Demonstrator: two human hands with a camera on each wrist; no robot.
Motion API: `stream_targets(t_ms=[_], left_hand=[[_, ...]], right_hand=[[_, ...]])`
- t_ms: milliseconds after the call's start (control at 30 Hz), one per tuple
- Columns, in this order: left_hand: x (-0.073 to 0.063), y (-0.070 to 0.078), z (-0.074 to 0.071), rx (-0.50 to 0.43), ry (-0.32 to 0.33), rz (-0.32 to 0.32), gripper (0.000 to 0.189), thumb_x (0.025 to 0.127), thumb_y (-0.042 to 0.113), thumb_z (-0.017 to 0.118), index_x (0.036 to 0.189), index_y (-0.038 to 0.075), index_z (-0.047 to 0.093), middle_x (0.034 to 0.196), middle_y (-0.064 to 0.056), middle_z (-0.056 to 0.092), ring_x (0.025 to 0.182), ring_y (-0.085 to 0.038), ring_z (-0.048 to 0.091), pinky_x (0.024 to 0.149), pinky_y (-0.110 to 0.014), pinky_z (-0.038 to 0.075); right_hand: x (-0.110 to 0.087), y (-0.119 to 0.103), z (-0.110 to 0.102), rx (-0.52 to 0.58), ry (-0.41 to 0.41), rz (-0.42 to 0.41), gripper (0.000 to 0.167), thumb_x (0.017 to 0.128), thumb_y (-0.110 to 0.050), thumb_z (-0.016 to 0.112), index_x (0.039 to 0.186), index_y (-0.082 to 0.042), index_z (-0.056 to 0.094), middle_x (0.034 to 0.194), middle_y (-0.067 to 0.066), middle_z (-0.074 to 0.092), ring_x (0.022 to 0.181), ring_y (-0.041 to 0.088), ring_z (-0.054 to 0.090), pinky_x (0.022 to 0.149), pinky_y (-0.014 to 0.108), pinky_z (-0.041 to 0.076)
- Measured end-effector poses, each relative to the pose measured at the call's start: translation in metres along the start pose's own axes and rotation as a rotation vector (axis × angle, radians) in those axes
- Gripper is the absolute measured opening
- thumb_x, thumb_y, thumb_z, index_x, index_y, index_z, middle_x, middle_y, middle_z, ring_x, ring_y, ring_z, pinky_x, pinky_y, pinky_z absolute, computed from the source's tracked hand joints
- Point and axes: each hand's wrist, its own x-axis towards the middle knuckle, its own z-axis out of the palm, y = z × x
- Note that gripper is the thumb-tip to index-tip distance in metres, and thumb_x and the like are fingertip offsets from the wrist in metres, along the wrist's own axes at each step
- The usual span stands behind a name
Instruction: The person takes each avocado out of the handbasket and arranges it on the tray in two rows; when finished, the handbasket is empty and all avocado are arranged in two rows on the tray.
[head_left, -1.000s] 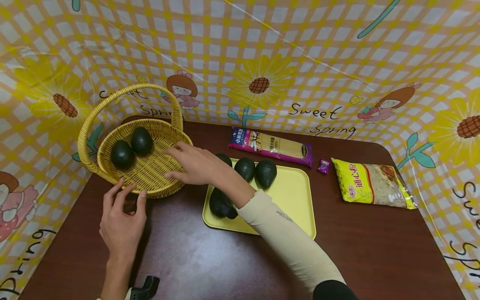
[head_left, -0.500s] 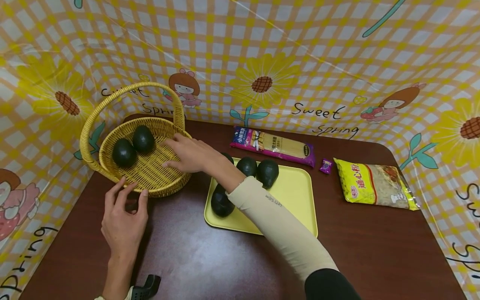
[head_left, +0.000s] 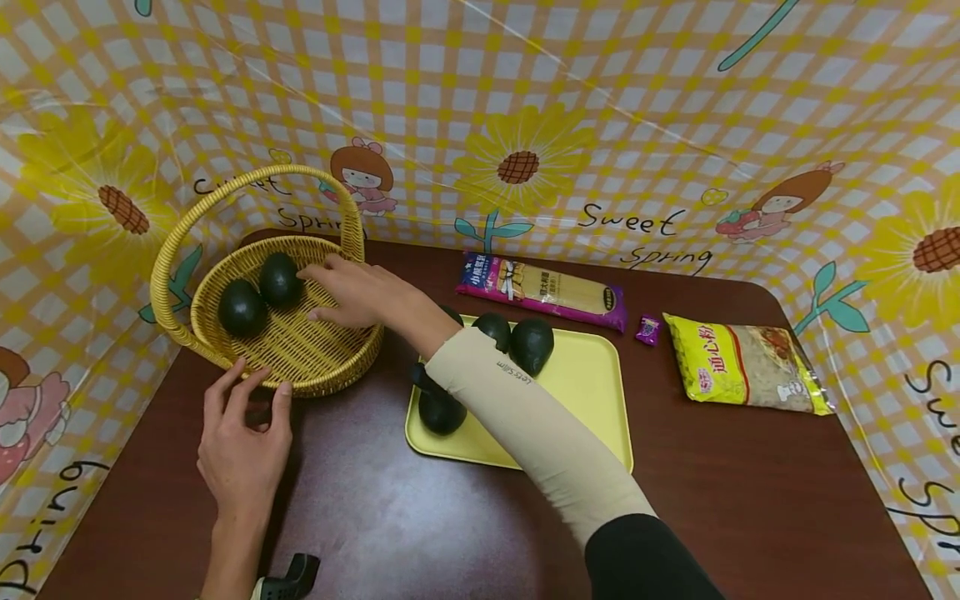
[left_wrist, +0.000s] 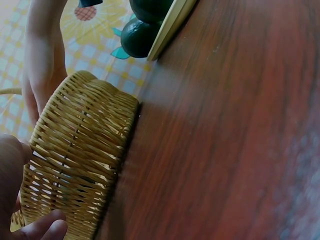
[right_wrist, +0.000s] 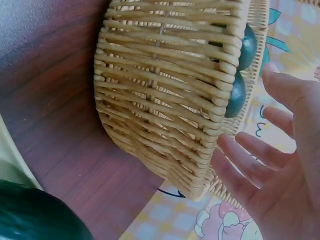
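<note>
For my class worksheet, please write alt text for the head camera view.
A person's right hand, empty, reaches over a yellow wicker basket holding two avocados; the left hand is at its near side. On the dark wooden table to the right are a yellow tray with more avocados, a spaghetti packet, a purple-wrapped sweet and a macaroni bag.

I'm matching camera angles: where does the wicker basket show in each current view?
Head: wicker basket at left, handle up.
Left wrist: wicker basket at lower left.
Right wrist: wicker basket, upper centre.
Shared landmark: the right hand, seen in all three.
</note>
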Motion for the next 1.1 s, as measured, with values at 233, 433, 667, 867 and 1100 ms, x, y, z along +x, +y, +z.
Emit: stream_targets(t_ms=[233, 433, 667, 867, 1100], left_hand=[[0.002, -0.001, 0.001, -0.008, 0.004, 0.008, 0.034, 0.101, 0.029, 0.079, 0.129, 0.011, 0.079, 0.151, -0.003, 0.063, 0.070, -0.024, 0.070, 0.061, -0.007, 0.036], [0.003, 0.000, 0.004, -0.015, 0.002, 0.007, 0.034, 0.101, 0.030, 0.078, 0.129, 0.011, 0.079, 0.152, -0.003, 0.063, 0.066, -0.022, 0.067, 0.060, -0.008, 0.037], [0.003, -0.002, 0.002, -0.012, 0.007, 0.011, 0.033, 0.101, 0.029, 0.079, 0.128, 0.011, 0.079, 0.151, -0.004, 0.063, 0.063, -0.023, 0.068, 0.061, -0.006, 0.037], [0.003, -0.002, 0.002, -0.014, 0.007, 0.011, 0.032, 0.101, 0.030, 0.078, 0.129, 0.013, 0.079, 0.151, -0.002, 0.063, 0.063, -0.024, 0.069, 0.061, -0.005, 0.037], [0.003, -0.004, 0.002, -0.013, 0.008, 0.008, 0.032, 0.101, 0.030, 0.079, 0.129, 0.014, 0.079, 0.151, -0.002, 0.063, 0.065, -0.024, 0.071, 0.062, -0.004, 0.037]], right_hand=[[0.021, -0.005, -0.004, 0.004, -0.080, 0.027, 0.073, 0.110, -0.050, 0.056, 0.173, -0.031, 0.024, 0.176, 0.010, 0.026, 0.154, 0.024, 0.043, 0.120, 0.043, 0.042], [0.034, -0.007, -0.008, 0.006, -0.137, 0.076, 0.076, 0.110, -0.051, 0.056, 0.174, -0.037, 0.017, 0.178, 0.010, 0.019, 0.157, 0.024, 0.039, 0.122, 0.044, 0.040], [0.049, -0.012, -0.010, 0.010, -0.214, 0.129, 0.082, 0.110, -0.050, 0.058, 0.174, -0.042, 0.007, 0.181, 0.007, 0.008, 0.161, 0.025, 0.033, 0.124, 0.044, 0.037], [0.060, -0.013, -0.009, 0.006, -0.271, 0.150, 0.090, 0.110, -0.046, 0.059, 0.173, -0.042, -0.004, 0.182, 0.006, 0.001, 0.146, 0.024, 0.052, 0.109, 0.037, 0.048], [0.067, -0.017, -0.005, 0.011, -0.295, 0.163, 0.095, 0.110, -0.042, 0.061, 0.171, -0.043, -0.011, 0.182, 0.004, -0.004, 0.128, 0.021, 0.063, 0.090, 0.032, 0.049]])
